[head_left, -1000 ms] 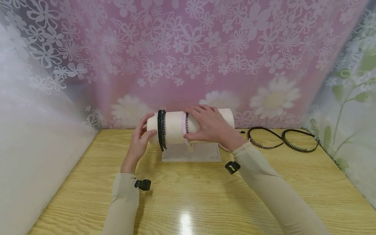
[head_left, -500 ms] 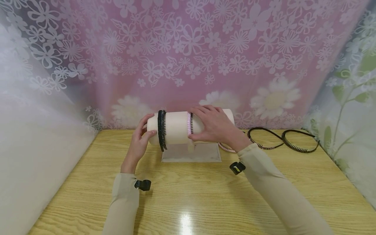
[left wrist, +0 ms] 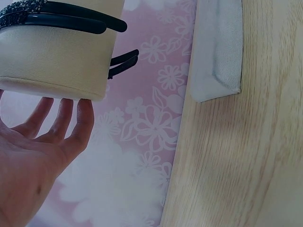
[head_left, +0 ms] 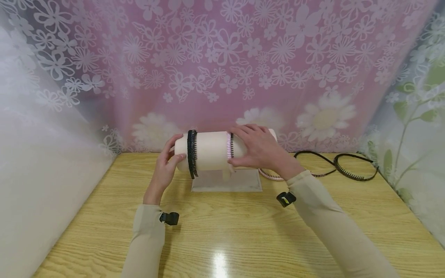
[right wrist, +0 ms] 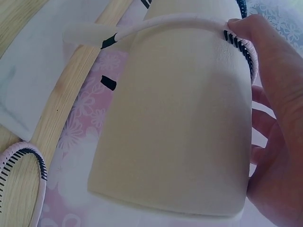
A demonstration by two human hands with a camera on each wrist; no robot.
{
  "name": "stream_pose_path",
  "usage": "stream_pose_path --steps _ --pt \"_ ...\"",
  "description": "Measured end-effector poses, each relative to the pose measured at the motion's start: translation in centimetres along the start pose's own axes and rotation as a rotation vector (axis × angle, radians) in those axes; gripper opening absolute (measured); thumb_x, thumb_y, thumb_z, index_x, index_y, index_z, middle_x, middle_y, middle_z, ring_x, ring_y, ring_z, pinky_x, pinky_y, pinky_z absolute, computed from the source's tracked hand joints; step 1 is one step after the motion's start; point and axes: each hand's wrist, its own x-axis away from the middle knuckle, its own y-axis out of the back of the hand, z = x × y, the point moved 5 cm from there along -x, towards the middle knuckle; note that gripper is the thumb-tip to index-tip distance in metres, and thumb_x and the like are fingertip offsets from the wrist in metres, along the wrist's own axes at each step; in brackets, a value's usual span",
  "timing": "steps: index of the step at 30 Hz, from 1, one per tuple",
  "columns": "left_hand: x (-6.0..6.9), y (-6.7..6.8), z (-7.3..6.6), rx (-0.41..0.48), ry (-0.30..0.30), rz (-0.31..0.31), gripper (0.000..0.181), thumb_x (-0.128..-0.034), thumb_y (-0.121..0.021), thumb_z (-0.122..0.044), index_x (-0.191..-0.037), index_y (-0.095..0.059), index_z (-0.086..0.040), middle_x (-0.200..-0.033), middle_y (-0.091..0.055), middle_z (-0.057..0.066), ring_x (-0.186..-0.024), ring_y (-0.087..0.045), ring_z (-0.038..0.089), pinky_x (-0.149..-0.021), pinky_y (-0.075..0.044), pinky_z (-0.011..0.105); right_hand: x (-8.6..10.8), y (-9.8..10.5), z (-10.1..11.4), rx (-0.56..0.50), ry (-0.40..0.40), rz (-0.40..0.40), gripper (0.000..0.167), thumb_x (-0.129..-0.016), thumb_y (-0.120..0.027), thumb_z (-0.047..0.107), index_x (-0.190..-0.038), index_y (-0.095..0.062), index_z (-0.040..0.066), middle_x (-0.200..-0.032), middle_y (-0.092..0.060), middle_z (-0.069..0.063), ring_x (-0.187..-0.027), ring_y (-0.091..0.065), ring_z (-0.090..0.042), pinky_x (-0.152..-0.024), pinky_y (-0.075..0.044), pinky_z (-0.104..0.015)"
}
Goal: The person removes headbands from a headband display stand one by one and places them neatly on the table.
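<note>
A cream cylinder (head_left: 211, 150) lies sideways on a stand with a pale grey base (head_left: 226, 184). Black glittery headbands (head_left: 192, 154) sit around its left part. My left hand (head_left: 163, 170) grips the cylinder's left end; in the left wrist view its fingertips touch the end's rim. Around the middle is a pink headband (head_left: 229, 146) with black teeth. My right hand (head_left: 259, 148) holds this headband, the thumb on its front and the fingers over the top; the right wrist view shows the thumb against the pink band (right wrist: 175, 19). Fingers behind the cylinder are partly hidden.
Another pink headband (head_left: 271, 176) lies on the wooden table (head_left: 208, 231), right of the base. Two dark headbands (head_left: 351, 177) lie farther right, one partly covered by the right arm. A pink flowered curtain (head_left: 222, 77) hangs directly behind the cylinder.
My right hand and the pink headband have slid to the right along the cylinder. The left hand and the black headbands have stayed in place.
</note>
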Motion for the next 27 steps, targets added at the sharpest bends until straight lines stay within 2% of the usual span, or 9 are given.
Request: stream_pose_path --steps 27 --pt "-0.1 0.0 0.0 0.02 -0.008 -0.001 0.055 -0.1016 -0.056 -0.017 -0.154 -0.045 -0.031 -0.154 -0.046 -0.001 -0.131 -0.056 0.029 -0.083 -0.053 0.023 1.8 0.7 -2.0 -0.006 -0.029 -0.026 0.088 -0.077 -0.08 0.059 -0.15 -0.048 0.021 -0.15 -0.055 -0.009 -0.142 -0.045 -0.037 -0.109 -0.036 -0.068"
